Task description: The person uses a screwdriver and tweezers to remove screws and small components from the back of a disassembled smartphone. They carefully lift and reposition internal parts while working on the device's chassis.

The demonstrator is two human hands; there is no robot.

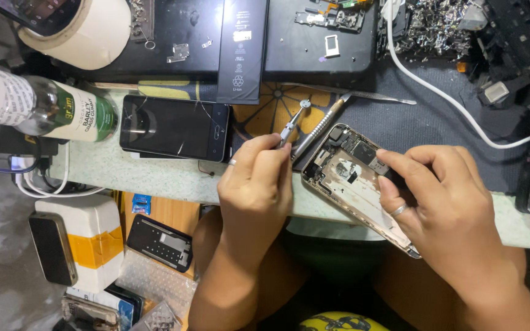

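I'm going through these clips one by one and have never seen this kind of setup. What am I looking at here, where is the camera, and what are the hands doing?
There is no robot here: the one picture comes from a camera worn on a person's head, looking down at their own two bare hands over a cluttered repair bench. The right hand steadies an opened smartphone with its back off and its inner parts showing. The left hand pinches a small precision screwdriver beside it. A metal prying tool lies against the phone's top corner. Further left on the bench are a dark phone with a cracked screen, a green bottle on its side, and a long black battery.
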